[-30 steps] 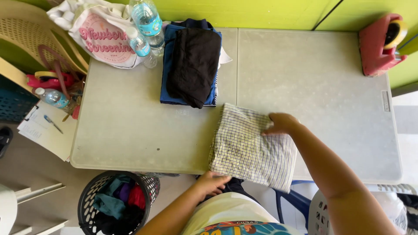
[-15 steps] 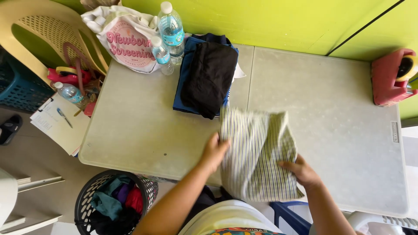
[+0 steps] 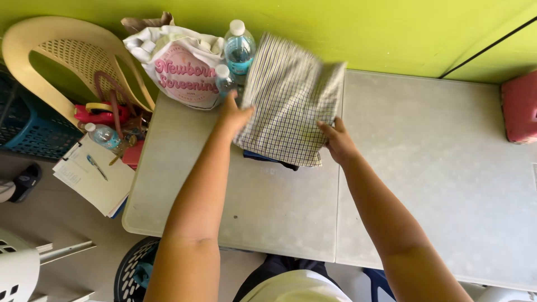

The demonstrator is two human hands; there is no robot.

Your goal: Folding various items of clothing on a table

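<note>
A folded checked cloth (image 3: 291, 100) is held flat over the pile of dark folded clothes (image 3: 268, 160), of which only a blue and black edge shows beneath it. My left hand (image 3: 234, 114) grips the cloth's left edge. My right hand (image 3: 337, 142) grips its lower right corner. The pile rests on a pale grey folding table (image 3: 425, 184) at its far left part.
A white printed bag (image 3: 182, 70) and two water bottles (image 3: 238, 50) stand at the table's far left corner. A beige plastic chair (image 3: 67, 61) with papers (image 3: 92, 179) is on the left. A red object (image 3: 520, 106) sits far right. A black laundry basket (image 3: 134, 271) stands below the table's edge.
Both hands lifted the checked cloth from the table's near edge and carried it away from me onto the dark pile. The camera view shifted left and closer.
</note>
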